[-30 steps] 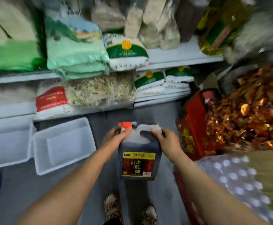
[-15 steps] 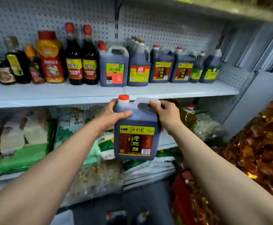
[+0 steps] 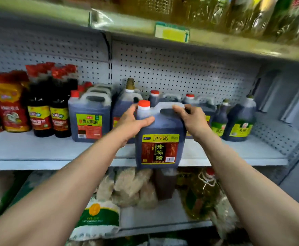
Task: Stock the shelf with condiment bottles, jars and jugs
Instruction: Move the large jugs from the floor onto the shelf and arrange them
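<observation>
Right hand (image 3: 192, 119) curls over handle of jug (image 3: 160, 139); left hand (image 3: 133, 124) grips its shoulder below red cap (image 3: 143, 104), thumb across front. Jug in air at front edge of shelf (image 3: 38, 148), base not yet down, before row of jugs. Full of dark liquid: likely heavy, sloshing. Plastic stiff, probably smooth. Handle carries weight, shoulder steadies. Open spot ahead of row.
</observation>
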Demonstrator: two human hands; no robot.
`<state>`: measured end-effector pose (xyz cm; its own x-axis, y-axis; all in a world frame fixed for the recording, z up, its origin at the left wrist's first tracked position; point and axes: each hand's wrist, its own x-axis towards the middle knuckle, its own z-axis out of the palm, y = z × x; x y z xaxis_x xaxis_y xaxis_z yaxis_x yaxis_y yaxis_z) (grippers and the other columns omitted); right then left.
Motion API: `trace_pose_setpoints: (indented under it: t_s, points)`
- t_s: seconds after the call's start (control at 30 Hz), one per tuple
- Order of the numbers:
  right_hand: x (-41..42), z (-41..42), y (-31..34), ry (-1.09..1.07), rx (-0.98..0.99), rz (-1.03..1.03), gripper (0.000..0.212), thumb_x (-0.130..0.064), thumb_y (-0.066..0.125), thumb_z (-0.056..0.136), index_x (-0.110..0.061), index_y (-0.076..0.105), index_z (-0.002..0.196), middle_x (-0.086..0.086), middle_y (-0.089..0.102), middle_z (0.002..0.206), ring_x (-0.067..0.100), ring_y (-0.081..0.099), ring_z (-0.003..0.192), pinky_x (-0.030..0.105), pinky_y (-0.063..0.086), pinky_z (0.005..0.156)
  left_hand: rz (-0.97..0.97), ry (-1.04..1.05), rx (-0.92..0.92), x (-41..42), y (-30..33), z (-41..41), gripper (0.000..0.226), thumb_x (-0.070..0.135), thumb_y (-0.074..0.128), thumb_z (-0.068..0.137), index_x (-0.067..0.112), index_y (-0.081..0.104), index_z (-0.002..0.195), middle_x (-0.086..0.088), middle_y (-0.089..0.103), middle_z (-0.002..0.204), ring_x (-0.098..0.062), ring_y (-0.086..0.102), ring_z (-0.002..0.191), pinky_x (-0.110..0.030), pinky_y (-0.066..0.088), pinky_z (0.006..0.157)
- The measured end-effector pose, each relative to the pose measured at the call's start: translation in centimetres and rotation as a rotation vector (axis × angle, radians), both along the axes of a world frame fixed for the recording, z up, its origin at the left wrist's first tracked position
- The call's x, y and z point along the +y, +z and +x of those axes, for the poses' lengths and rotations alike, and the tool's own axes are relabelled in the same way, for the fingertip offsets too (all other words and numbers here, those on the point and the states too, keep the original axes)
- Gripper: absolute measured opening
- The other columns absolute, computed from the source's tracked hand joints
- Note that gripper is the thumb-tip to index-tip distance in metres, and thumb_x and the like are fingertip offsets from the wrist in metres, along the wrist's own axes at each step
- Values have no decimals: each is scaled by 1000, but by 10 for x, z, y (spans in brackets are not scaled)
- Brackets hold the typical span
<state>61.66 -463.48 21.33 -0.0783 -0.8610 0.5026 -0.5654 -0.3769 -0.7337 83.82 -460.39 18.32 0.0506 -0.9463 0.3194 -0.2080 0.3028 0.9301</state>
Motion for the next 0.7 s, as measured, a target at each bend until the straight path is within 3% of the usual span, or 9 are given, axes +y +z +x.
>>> trace_pose_setpoints:
  t_s: [0.07,0.2,0.27,0.37,0.43,0.5,0.57,0.63,0.7]
  points:
    - [-31,-20,-3,24,26,-7,55,-68,60,78,-14,65,73,-3,63,62,4,46,62,38,43,60,-17,32,-16,-28,-4,-23,42,33,84,72,48,57,101,33,67,90,13,63,80,-7,46,62]
    - [-76,-46,-23,56,-5,-17,40,-56,63,87,-19,60,73,-5,61,68,10,53,68,39,44,65,-27,98,-90,-69,-10,-48,59,35,83,74,43,54,124,28,63,99,15,55,85,-10,43,69]
    - [-87,-50,-28,36,33,-32,43,-61,60,87,-18,65,84,-3,68,77,16,63,78,37,47,67,-6,98,-92,-81,-11,-47,68,34,82,75,36,51,135,19,66,113,2,62,97,-19,49,83]
    - [-93,-57,-36,111,56,-47,39,-57,66,85,-25,64,108,-6,70,97,18,67,98,29,47,73,-17,102,-168,-87,-10,-42,72,36,83,72,31,51,136,8,65,126,-10,61,112,-38,48,102]
    - [-84,-64,-44,294,-17,-38,68,-50,77,78,-29,48,136,-18,63,121,4,60,117,21,48,90,-36,122,-223,-86,-9,-42,73,46,83,65,36,50,130,10,64,125,-12,61,114,-42,47,103]
    - [-78,-71,-55,405,18,-31,103,-44,86,68,-36,25,151,-39,40,139,-12,41,131,10,39,100,-66,109,-205,-85,-11,-43,83,42,83,66,44,41,137,14,58,134,-11,56,122,-39,44,106]
    - [-75,-76,-57,410,181,-21,126,-39,91,63,-40,6,155,-46,18,147,-16,23,137,8,32,102,-104,85,-225,-82,-10,-43,97,35,85,71,55,25,145,34,45,138,2,45,129,-19,39,106]
    - [-74,-75,-51,375,305,-28,137,-36,93,61,-36,-5,156,-28,12,159,-9,14,141,15,27,108,-118,64,-330,-78,-6,-40,105,38,87,65,61,20,143,45,41,132,11,43,126,-10,39,101]
    - [-73,-69,-42,324,423,-97,142,-34,95,59,-29,-7,157,-7,10,164,5,10,148,21,22,113,-122,62,-464,-78,-3,-36,115,39,93,55,54,21,143,27,47,134,-3,48,125,-22,41,101]
